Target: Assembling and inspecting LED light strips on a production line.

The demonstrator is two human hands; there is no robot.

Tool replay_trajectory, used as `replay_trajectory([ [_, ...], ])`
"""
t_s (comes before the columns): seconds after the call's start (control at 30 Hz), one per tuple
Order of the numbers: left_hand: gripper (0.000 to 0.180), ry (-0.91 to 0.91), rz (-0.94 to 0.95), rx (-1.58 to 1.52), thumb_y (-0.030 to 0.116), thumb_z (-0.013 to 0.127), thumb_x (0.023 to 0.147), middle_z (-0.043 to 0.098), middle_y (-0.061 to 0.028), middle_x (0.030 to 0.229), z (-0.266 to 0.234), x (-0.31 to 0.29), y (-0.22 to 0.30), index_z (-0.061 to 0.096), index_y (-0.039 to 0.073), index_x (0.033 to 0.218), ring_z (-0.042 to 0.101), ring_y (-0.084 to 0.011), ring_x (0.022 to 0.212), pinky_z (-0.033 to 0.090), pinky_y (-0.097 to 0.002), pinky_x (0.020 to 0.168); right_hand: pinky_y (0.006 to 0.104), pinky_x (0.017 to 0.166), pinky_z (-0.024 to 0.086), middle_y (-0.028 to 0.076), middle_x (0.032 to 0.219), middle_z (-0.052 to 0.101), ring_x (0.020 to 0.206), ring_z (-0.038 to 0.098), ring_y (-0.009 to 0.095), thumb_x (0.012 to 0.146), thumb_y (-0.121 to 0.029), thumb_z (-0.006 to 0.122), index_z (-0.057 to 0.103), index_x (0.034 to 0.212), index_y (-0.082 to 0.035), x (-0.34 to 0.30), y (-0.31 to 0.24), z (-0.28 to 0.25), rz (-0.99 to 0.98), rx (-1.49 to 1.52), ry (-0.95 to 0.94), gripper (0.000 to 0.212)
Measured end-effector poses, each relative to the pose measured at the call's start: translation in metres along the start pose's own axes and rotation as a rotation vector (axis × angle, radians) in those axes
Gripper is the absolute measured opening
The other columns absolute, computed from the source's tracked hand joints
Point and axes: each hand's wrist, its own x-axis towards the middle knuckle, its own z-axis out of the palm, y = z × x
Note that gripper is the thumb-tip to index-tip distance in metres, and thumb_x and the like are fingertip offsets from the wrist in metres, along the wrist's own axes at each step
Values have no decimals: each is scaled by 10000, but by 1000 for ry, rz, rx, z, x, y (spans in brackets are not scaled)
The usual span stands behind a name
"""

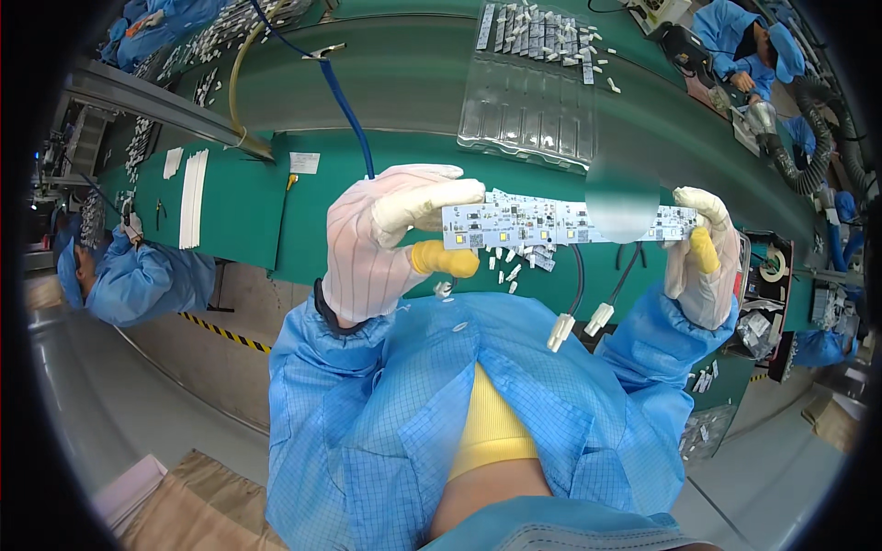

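Observation:
In front of my chest I hold a long white LED circuit board strip (pixel 514 223) level between both hands. My left hand (pixel 367 243), in a white striped glove with yellow fingertip covers, pinches its left end. The gloved right hand (pixel 706 266) grips the right end between thumb and fingers. Small yellow LEDs and dark components show on the board's face. Two dark leads hang below it, ending in white connectors (pixel 560 332). A round blurred patch hides part of the strip right of its middle.
Small boards (pixel 537 257) lie on the green bench behind the strip. Beyond stands a clear plastic tray (pixel 528 115), with rows of boards (pixel 542 35) farther back. A blue hose (pixel 344 106) hangs at left. Co-workers (pixel 138 275) sit at both sides. A toolbox (pixel 767 275) is at right.

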Motion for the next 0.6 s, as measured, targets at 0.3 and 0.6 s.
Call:
replay_trajectory([
  [0.3,445,34,117,127,259,781,619,686,-93,898,-5,-2,-3,690,67,1011,659,-263,908,517,-321,763,157,342,323,147,790,623,366,470,72,900,-131,573,467,1177,52,3,-1,1,-42,8,-98,349],
  [0.6,449,11,-16,151,234,782,655,679,-124,957,-7,-3,0,676,45,1048,657,-211,895,508,-267,752,153,334,311,143,790,619,334,448,70,906,-157,573,472,1162,57,5,0,1,-30,-9,-77,349],
])
